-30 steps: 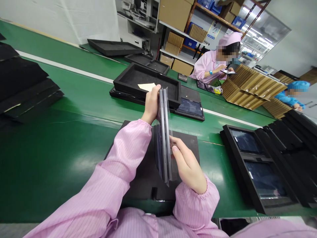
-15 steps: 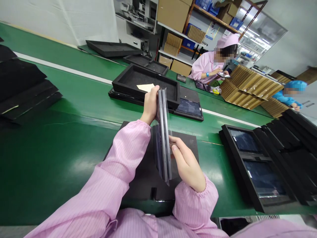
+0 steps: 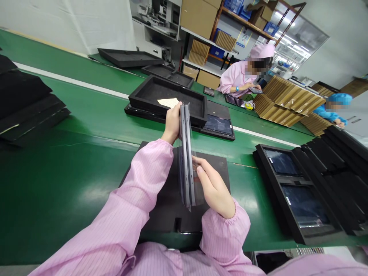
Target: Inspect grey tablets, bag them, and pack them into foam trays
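Two tablets (image 3: 186, 153) stand on edge, pressed face to face, with clear film loose around them. My left hand (image 3: 173, 122) grips their far end from the left side. At their right face, my right hand (image 3: 214, 186) has its fingers on the clear film and the near tablet; part of those fingers is hidden. Below both hands lies a flat black tray (image 3: 161, 214) with a small notch near its front edge. Whether the tablets' lower edge touches this tray cannot be made out.
Ahead is an open black tray (image 3: 169, 86) with a yellowish paper (image 3: 168, 102). To the right, a black tray (image 3: 276, 191) holds two tablets beside stacked black trays (image 3: 336, 176). More black pieces (image 3: 25, 103) pile up at left. A co-worker (image 3: 238, 76) handles a device beyond the bench.
The pair of tablets has shifted slightly left and turned a little more upright, with both hands moving along. The film at the right side shows more.
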Action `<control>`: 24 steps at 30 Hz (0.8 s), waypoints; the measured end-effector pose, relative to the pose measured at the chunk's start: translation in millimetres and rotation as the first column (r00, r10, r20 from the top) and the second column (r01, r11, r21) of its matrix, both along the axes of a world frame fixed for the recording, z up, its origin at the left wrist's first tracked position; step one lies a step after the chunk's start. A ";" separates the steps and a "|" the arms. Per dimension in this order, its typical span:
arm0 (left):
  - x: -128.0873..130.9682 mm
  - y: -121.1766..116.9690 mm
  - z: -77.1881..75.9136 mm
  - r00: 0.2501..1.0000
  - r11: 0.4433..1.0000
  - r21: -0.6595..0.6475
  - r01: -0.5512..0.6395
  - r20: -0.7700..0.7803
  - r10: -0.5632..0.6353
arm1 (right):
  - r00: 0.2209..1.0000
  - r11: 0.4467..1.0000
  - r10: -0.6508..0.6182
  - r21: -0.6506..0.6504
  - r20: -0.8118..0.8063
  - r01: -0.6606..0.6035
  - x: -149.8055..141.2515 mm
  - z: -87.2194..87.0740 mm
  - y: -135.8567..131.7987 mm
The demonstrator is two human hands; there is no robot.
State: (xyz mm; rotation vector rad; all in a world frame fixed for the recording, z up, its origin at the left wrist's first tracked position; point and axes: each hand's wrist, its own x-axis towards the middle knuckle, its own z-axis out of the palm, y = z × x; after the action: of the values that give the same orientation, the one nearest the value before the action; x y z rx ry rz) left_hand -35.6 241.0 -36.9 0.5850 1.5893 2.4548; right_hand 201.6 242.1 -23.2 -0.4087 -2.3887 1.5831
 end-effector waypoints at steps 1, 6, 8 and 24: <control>0.4 -0.3 0.2 1.000 1.000 0.006 -0.003 -0.007 0.003 | 1.000 1.000 -0.002 0.010 -0.001 0.002 -0.2 -0.3 0.1; 2.9 -2.1 2.2 1.000 1.000 0.016 0.001 -0.001 -0.001 | 1.000 1.000 -0.008 0.016 -0.014 0.008 -1.5 -0.3 0.2; 4.8 -3.0 4.2 1.000 1.000 0.021 0.006 0.001 -0.006 | 1.000 1.000 -0.006 0.019 -0.005 0.007 -1.3 0.2 -0.2; 51.9 -16.5 42.5 0.988 0.995 0.014 0.099 -0.120 -0.096 | 0.999 0.965 0.013 0.262 -0.029 -0.005 28.1 19.9 -4.3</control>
State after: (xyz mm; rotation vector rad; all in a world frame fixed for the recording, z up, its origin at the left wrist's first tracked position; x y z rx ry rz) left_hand 16.3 224.5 5.6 0.8072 1.5399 2.4079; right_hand 229.7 237.8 -3.2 -0.3181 -2.5335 1.2412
